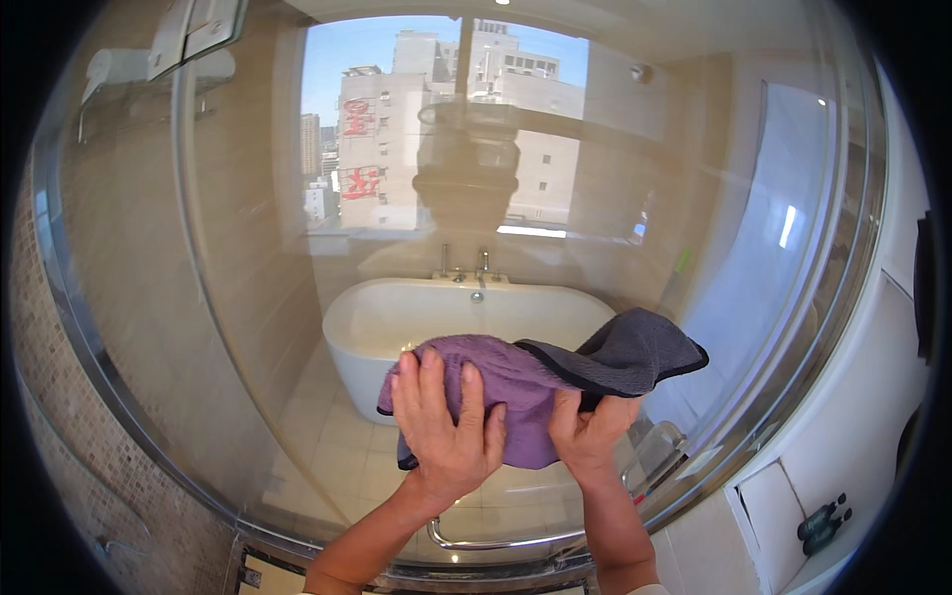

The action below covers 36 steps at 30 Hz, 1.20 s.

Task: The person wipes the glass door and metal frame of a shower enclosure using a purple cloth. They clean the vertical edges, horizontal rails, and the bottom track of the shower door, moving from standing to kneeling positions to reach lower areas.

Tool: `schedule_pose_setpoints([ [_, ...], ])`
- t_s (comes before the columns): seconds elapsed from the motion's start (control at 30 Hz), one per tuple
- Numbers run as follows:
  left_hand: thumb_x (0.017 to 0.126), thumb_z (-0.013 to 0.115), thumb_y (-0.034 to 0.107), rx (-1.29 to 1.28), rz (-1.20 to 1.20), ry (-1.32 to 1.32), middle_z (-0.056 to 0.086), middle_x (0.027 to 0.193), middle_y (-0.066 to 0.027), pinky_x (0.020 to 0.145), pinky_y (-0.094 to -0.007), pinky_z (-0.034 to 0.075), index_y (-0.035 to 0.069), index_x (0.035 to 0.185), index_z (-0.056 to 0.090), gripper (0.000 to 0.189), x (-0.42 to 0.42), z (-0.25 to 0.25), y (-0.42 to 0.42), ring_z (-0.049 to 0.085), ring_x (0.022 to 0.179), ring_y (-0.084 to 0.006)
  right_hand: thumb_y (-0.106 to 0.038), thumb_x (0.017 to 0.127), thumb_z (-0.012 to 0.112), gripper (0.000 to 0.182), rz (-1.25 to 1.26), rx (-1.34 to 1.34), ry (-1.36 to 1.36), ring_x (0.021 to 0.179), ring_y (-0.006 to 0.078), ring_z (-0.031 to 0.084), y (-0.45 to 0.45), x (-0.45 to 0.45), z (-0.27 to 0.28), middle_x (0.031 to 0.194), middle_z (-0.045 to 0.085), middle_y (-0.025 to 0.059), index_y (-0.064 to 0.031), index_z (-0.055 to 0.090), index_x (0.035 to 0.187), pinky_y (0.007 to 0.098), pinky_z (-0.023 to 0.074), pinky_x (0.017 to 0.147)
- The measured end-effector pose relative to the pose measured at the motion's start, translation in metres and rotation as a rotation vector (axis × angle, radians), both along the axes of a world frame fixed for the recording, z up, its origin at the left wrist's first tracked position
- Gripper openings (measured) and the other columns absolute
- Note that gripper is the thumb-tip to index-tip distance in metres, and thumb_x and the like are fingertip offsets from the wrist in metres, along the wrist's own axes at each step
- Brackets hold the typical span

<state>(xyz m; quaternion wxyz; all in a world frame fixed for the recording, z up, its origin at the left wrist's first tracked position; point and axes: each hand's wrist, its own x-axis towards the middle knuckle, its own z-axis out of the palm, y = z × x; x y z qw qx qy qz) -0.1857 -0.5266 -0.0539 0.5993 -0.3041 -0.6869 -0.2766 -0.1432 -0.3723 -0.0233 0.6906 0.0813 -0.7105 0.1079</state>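
Note:
A plush cleaning cloth, purple on one face and grey on the other with black edging, is in both hands in front of a glass panel. My left hand lies flat on the purple side, fingers spread and pointing up. My right hand grips the cloth's lower edge from below, its fingers partly hidden under the grey fold. The grey end hangs over to the right of that hand. Whether the cloth touches the glass under the right hand, I cannot tell.
A metal towel bar crosses the glass below my hands. Behind the glass stand a white bathtub and a tap. A metal hinge is at upper left. Small dark bottles sit at lower right. The glass carries reflections.

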Motion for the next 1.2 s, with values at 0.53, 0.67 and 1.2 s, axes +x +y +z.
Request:
schedule_pose_setpoints([
  [0.53, 0.079, 0.064, 0.014, -0.306, -0.212, 0.147, 0.049, 0.132, -0.0278, 0.105, -0.0530, 0.029, 0.006, 0.117, 0.064, 0.039, 0.035, -0.009, 0.136, 0.043, 0.126, -0.0474, -0.015, 0.094, 0.052, 0.025, -0.236, -0.628, 0.125, 0.101, 0.0341, 0.049, 0.133, 0.029, -0.066, 0.108, 0.052, 0.0190, 0.0039, 0.054, 0.110, 0.0396, 0.0374, 0.093],
  [0.67, 0.082, 0.062, 0.009, -0.292, -0.222, 0.155, 0.054, 0.129, -0.0242, 0.102, -0.0507, 0.035, 0.005, 0.111, 0.066, 0.030, 0.032, -0.011, 0.125, 0.047, 0.123, -0.0441, -0.007, 0.088, 0.049, 0.032, -0.196, -0.681, 0.100, 0.104, 0.0457, 0.047, 0.108, 0.029, -0.062, 0.111, 0.054, 0.0274, 0.0075, 0.052, 0.116, 0.0454, 0.0349, 0.096],
  [1.2, 0.085, 0.054, 0.011, 0.078, 0.024, 0.023, 0.034, 0.138, -0.0360, 0.103, -0.0635, 0.027, -0.003, 0.127, 0.049, 0.044, -0.031, -0.087, -0.082, 0.034, 0.127, -0.0557, -0.024, 0.078, 0.061, 0.033, -0.296, 0.324, -0.192, 0.119, 0.0412, 0.046, -0.103, -0.042, -0.112, 0.123, 0.055, 0.0189, -0.0076, 0.066, 0.106, 0.0624, 0.0057, 0.110],
])
